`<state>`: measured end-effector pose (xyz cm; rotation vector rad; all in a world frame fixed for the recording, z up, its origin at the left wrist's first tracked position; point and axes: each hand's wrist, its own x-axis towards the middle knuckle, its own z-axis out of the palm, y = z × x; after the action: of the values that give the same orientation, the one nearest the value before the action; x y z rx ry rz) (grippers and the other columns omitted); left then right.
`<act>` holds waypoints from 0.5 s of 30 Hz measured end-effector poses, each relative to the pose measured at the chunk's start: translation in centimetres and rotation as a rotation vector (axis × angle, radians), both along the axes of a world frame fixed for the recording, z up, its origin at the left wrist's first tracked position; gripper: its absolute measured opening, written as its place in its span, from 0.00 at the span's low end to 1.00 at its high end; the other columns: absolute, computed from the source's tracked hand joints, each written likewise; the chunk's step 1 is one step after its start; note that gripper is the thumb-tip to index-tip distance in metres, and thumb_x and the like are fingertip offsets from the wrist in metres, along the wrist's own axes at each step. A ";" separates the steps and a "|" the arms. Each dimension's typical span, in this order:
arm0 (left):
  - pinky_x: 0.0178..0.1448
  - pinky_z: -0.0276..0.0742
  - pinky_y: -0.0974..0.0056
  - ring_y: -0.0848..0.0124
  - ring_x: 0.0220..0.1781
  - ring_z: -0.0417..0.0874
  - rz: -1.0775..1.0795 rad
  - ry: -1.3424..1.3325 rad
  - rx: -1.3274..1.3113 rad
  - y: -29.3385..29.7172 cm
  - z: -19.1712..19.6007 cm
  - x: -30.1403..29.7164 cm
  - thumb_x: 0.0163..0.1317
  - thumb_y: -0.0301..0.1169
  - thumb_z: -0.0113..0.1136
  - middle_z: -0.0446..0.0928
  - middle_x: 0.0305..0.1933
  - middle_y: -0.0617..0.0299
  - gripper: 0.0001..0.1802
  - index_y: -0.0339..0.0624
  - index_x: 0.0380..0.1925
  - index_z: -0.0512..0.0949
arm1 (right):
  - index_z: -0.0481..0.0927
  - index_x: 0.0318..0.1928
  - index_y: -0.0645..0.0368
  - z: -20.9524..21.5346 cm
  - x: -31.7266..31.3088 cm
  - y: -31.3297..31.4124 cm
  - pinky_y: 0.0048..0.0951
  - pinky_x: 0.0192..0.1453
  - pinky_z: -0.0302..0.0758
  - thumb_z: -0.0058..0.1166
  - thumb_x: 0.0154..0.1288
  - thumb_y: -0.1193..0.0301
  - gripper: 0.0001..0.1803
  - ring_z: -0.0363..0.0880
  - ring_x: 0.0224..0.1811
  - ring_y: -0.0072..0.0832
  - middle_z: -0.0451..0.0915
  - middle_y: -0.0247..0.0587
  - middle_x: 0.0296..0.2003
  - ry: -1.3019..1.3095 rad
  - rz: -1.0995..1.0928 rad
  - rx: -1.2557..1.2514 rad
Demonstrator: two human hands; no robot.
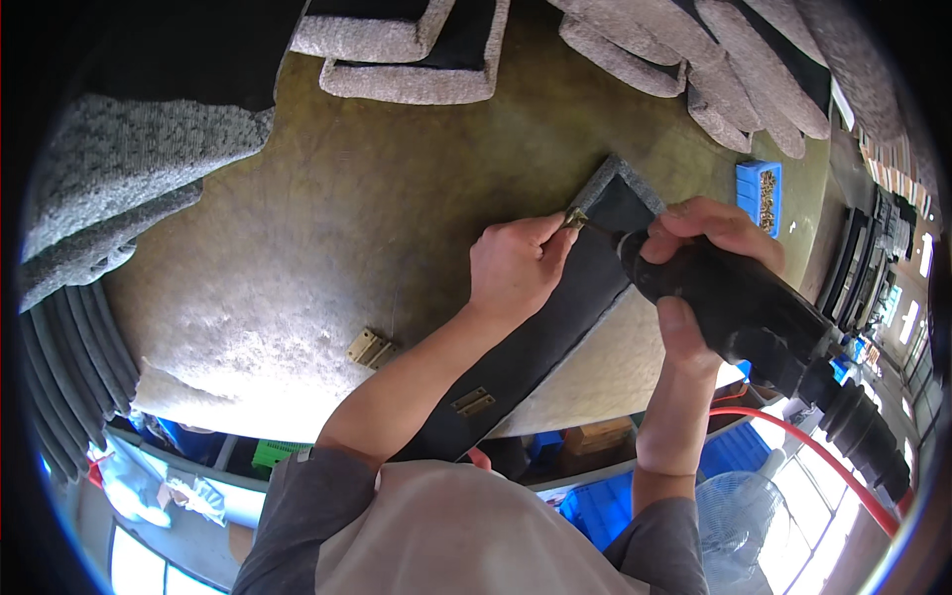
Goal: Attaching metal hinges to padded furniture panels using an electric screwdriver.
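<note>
Shoulders and grey sleeves of the person fill the lower edge; both forearms reach up over the worktop (327, 228), which is covered in worn beige felt. Fingers of the left hand (514, 266) are pressed together, pinching a small brass hinge (574, 217) against the corner of a dark, grey-edged panel (555, 327). Fingers of the right hand (706, 260) are wrapped tight around a black power screwdriver (754, 312), its bit lying on the hinge, just beside the left fingertips. A red hose (823, 451) trails from the tool's rear.

Judged risks: the bit sits so close to the pinching fingertips that a slip off the screw head could strike them; the hinge, held only by that pinch, could turn or shift out of line under the tool; the panel overhangs the worktop's near edge and could tip.

A second hinge (473, 402) is set lower on the panel; a loose hinge (371, 348) lies on the felt, well apart.

Containers: a blue tray (759, 194) beyond the right hand holds small brass pieces, too small to tell apart. Grey upholstered frames (407, 59) lie at the far edge.
</note>
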<state>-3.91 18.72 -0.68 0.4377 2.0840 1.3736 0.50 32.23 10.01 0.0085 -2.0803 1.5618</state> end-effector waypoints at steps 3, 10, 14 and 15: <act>0.25 0.69 0.55 0.53 0.22 0.76 -0.023 -0.010 -0.015 -0.1 0.2 0.1 0.58 0.33 0.61 0.75 0.20 0.54 0.07 0.43 0.26 0.78 | 0.67 0.52 0.62 0.1 0.0 -0.1 0.36 0.48 0.75 0.66 0.50 0.70 0.30 0.77 0.37 0.32 0.76 0.52 0.43 -0.064 -0.057 -0.011; 0.27 0.69 0.68 0.76 0.19 0.72 -0.019 -0.008 0.035 0.2 0.4 0.1 0.59 0.30 0.63 0.74 0.19 0.56 0.09 0.39 0.39 0.83 | 0.69 0.49 0.58 2.4 3.0 -3.5 0.40 0.51 0.75 0.59 0.48 0.79 0.25 0.79 0.40 0.33 0.76 0.49 0.47 0.079 -0.142 -0.104; 0.30 0.68 0.73 0.82 0.25 0.72 0.100 -0.104 0.165 -1.4 1.0 0.5 0.59 0.28 0.63 0.77 0.25 0.62 0.10 0.34 0.39 0.83 | 0.69 0.57 0.58 3.4 7.2 -5.7 0.43 0.53 0.71 0.63 0.53 0.68 0.30 0.76 0.40 0.32 0.73 0.47 0.49 0.214 -0.346 -0.215; 0.33 0.69 0.73 0.81 0.29 0.73 0.102 -0.182 0.180 -2.6 1.2 0.3 0.60 0.27 0.63 0.78 0.30 0.63 0.13 0.33 0.43 0.81 | 0.69 0.56 0.58 3.6 8.2 -5.2 0.44 0.55 0.71 0.63 0.53 0.69 0.29 0.77 0.40 0.32 0.73 0.47 0.49 0.250 -0.389 -0.356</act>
<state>-3.62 16.14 0.53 0.2708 1.8652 1.6057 8.74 27.00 13.64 -0.2953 -1.4861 1.5689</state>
